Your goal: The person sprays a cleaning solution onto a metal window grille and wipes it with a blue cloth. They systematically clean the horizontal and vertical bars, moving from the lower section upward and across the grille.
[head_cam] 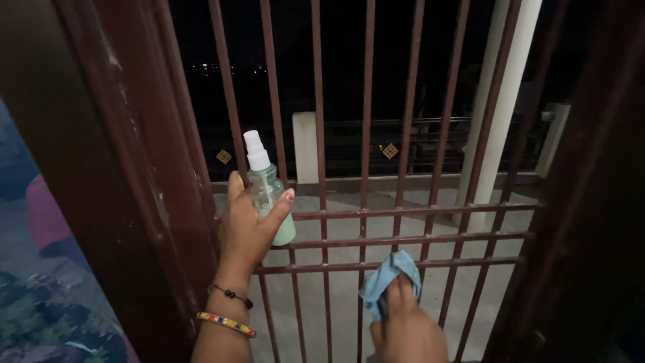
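Looking down from the head camera, I find my right hand nearest, at about 6 o'clock in the view, fingers closed on a crumpled blue cloth and pressing it against a vertical bar of the brown metal grille; the cloth sits just under the lowest of the 3 horizontal rails. Up at roughly 9 o'clock from it, my left hand is wrapped around a pale green spray bottle, thumb across its front, the white nozzle upright and close to the bars; 2 bracelets ring that wrist, 1 dark cord and 1 beaded. The wooden door frame stands just beside the left arm. Beyond the grille lies a grey balcony floor, a white column at 2 o'clock, a railing and a dark night sky. I judge the risks to be these: the bottle could knock a bar and slip, since the grip is 1-handed; the cloth could slide through the gap onto the balcony if my fingers loosen.
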